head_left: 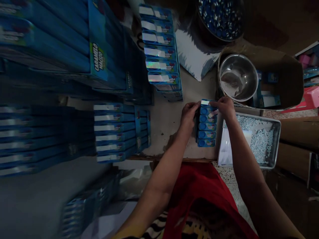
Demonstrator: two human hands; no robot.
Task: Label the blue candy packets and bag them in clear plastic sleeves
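A column of several small blue packs with round blue spots stands on the table in front of me. My left hand is closed, its fingertips at the upper left edge of the top pack. My right hand pinches at the upper right corner of that pack, where a pale strip shows. Another pale strip hangs over the second pack, below my right fingertips. What exactly the fingertips grip is too small to tell. To the right is a metal tray of small pale pieces, with white paper sheets at its left.
Stacks of blue boxes fill the left side, with another row behind. At the back right are a dark bowl of shiny blue pieces and a cardboard box holding a steel bowl. The table's front edge lies near my body.
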